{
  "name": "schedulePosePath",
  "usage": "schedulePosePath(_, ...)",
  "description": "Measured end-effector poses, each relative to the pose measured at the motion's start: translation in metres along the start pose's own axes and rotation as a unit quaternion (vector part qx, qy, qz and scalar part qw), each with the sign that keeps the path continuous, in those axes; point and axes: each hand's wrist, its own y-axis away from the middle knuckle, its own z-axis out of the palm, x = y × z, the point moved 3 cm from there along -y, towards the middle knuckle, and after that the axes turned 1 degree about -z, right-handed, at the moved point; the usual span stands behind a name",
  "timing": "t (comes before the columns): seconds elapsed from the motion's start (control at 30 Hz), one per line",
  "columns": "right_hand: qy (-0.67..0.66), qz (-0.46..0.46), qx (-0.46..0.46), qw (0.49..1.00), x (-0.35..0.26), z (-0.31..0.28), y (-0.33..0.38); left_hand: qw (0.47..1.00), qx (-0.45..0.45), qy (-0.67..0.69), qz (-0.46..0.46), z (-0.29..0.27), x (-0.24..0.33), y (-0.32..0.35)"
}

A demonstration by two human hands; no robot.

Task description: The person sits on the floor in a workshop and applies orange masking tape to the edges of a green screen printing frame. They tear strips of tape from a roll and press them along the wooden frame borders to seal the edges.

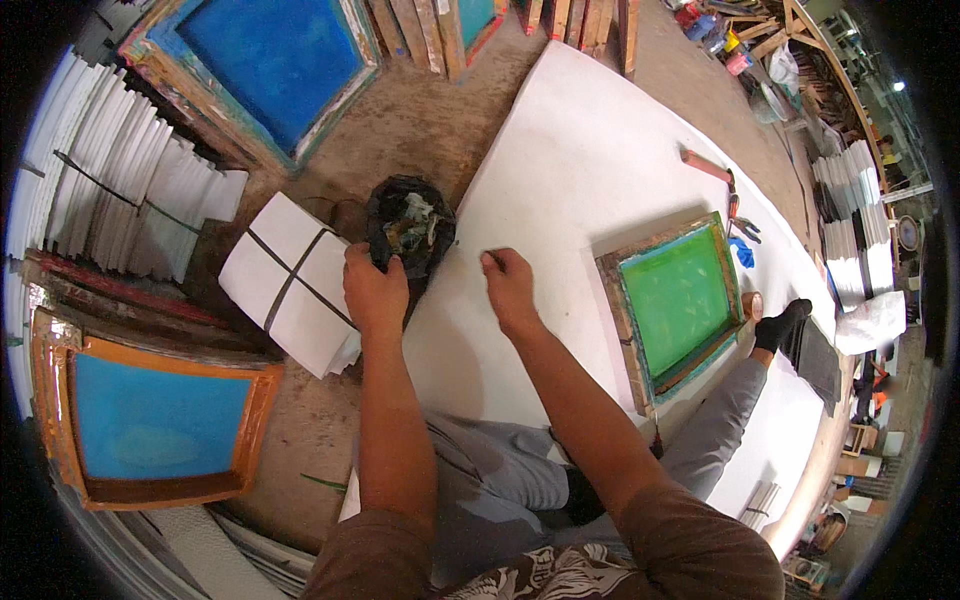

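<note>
My left hand [376,292] is closed on the near left rim of a black plastic bag [436,262]. Crumpled scraps [412,226] show inside the bag's mouth. To the right of the bag, over a large white sheet [560,150], my right hand [512,292] has its thumb and fingers pinched together. Whatever that pinch holds, if anything, is too small to make out. A bundle of white sheets [290,250] bound with dark straps lies beside my left hand. Right of my right forearm, a wooden frame with green mesh [680,305] rests on the white sheet.
Near the green frame lie pliers [746,229], a blue scrap [742,252], a tape roll [752,305] and a reddish-brown bar [706,165]. Blue-mesh frames [270,70] stand far left and an orange-edged frame [255,420] near left. White stacks [130,180] line the left side. My outstretched leg [715,425] crosses the right.
</note>
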Motion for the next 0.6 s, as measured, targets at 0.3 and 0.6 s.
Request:
schedulePosePath(0.3,0.06,-0.15,-0.051,0.986,-0.12,0.084,-0.033,0.997,0.019,0.075,0.018,0.002,-0.014,-0.007)
schedulePosePath(0.6,0.198,-0.175,-0.119,0.957,-0.12,0.082,-0.028,0.998,0.042,0.034,0.042,-0.005,-0.004,0.0)
